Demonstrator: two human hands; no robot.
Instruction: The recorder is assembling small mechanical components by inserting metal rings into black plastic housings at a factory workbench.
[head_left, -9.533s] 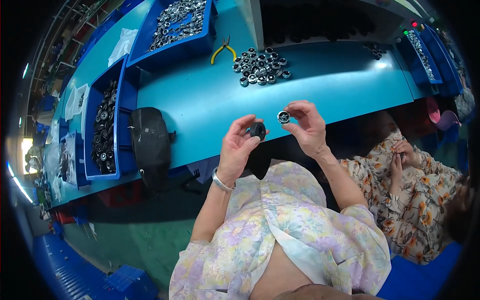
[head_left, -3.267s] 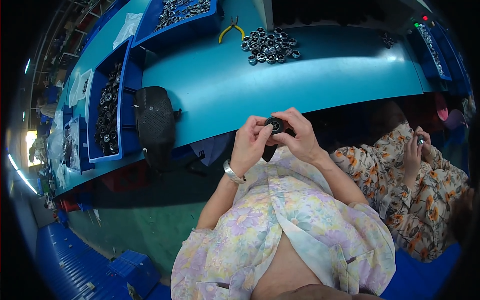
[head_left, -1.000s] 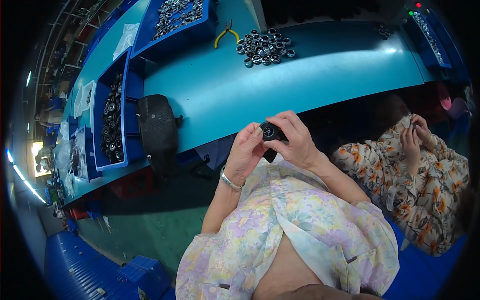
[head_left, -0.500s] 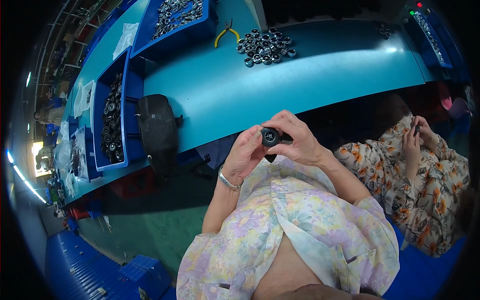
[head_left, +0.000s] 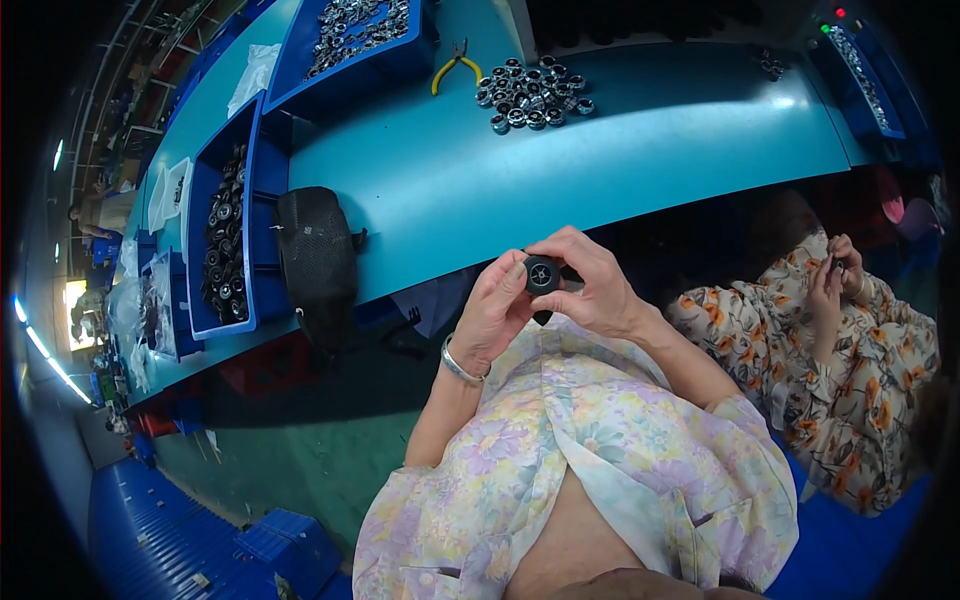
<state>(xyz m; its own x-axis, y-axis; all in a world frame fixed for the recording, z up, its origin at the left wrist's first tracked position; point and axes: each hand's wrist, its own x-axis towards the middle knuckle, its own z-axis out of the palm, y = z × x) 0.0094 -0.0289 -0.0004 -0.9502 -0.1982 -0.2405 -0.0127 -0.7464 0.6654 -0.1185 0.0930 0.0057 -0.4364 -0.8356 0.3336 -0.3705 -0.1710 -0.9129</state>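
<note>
A small black toy wheel with a spoked centre is gripped between my two hands, in front of my body and just off the table's near edge. My left hand pinches it from the left, thumb and fingers closed at its rim. From the other side my right hand closes on it with thumb and curled fingers. The spoked face points up toward me. Part of the rim is hidden by my fingers. Beyond my hands, on the turquoise table, lies a cluster of shiny chrome wheel parts.
Yellow-handled pliers lie beside the cluster. At the left stand a blue bin of black wheels and a blue bin of chrome parts. A black mesh chair back is at the table edge. A co-worker sits at my right.
My hands and the wheel have barely moved, with the wheel turned slightly between my fingers. The co-worker's hands have shifted a little.
</note>
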